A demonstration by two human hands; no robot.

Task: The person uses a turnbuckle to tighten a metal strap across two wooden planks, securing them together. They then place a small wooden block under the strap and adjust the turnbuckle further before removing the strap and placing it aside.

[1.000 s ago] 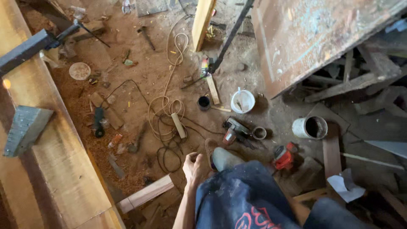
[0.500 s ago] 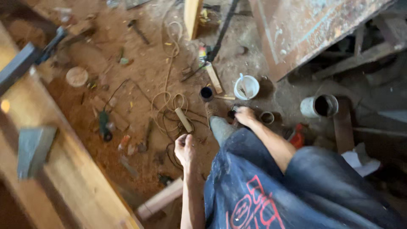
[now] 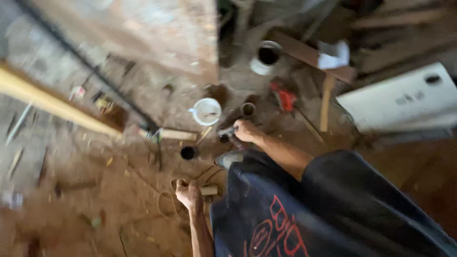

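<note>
The picture is blurry, so small things are hard to make out. The biggest thing is a wide brown board (image 3: pixel 143 33) across the top left of the frame. A long yellow plank (image 3: pixel 52 104) slants down from the left edge toward the middle. A flat white panel (image 3: pixel 404 97) lies at the right edge. The dirt floor (image 3: pixel 85 190) fills the lower left.

Smaller things sit near the middle. A round can (image 3: pixel 266 56) with a dark mouth is at the top. A white cup (image 3: pixel 207 111) stands just left of center, and a red tool (image 3: pixel 285 99) lies a little right of it.

The right hand (image 3: pixel 246 130) is in the middle of the frame. It is closed around a dark power tool (image 3: pixel 227 134) that rests on the ground there. The tool looks hard and probably heavy, made of metal and plastic, so it would not bend or squash. The thick body is likely the best place to grab it, not the cord.

The left hand (image 3: pixel 189 192) is lower down, just left of the dark shorts. Its fingers look curled near a short wood block (image 3: pixel 208 190) and a loop of cord (image 3: pixel 164 202). I cannot tell if it grips anything. The two hands are apart.
</note>
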